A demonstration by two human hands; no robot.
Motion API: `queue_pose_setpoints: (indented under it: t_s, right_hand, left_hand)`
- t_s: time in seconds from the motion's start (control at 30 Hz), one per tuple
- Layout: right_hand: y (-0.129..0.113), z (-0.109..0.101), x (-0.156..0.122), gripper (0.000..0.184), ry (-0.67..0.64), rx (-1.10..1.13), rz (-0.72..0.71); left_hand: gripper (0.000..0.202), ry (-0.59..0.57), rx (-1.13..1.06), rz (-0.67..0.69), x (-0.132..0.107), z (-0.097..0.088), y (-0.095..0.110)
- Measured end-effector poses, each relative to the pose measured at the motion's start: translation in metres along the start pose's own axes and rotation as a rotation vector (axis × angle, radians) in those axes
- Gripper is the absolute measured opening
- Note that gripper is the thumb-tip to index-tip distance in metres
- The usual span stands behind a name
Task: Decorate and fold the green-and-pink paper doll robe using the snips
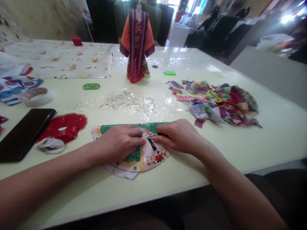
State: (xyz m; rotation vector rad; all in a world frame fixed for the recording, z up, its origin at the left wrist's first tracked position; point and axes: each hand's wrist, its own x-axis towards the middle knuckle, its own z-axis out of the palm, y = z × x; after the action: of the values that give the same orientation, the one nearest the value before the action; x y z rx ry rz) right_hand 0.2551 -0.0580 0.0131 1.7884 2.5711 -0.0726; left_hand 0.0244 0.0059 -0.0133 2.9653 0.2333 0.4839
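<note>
A half-round piece of patterned fabric, green, pale pink and gold with printed red flowers, lies on the table in front of me. My left hand rests on its left part, with thumb and fingers pinching the cloth near its upper middle. My right hand is closed around a slim metal tool with a dark handle. The tip of that tool meets the cloth beside my left fingertips; its exact kind is unclear. A small black strip lies on the pink part just below the tool.
A doll in a red robe stands at the back. Clear plastic with tiny beads lies before it. Fabric scraps are heaped right. Leftward are a phone, red cloth pieces, a tape roll and a green tray.
</note>
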Motion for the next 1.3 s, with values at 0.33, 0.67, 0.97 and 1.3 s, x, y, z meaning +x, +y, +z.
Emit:
queue_pose_setpoints:
  t_s: [0.33, 0.67, 0.97, 1.3]
  right_hand:
    - [-0.001, 0.002, 0.000, 0.040, 0.003, -0.050, -0.029]
    - [-0.002, 0.003, 0.000, 0.038, 0.003, -0.060, -0.033]
    - [0.006, -0.003, -0.004, 0.037, 0.028, -0.022, -0.027]
    - [0.002, -0.005, -0.004, 0.035, -0.063, 0.009, -0.022]
  left_hand:
    - [0.025, -0.020, -0.017, -0.019, -0.002, 0.002, -0.002]
    - [0.030, -0.015, 0.115, 0.024, -0.002, 0.008, -0.003]
    - [0.028, -0.129, 0.312, 0.081, 0.005, 0.002, 0.008]
    - [0.032, -0.017, 0.025, -0.116, -0.001, 0.003, 0.001]
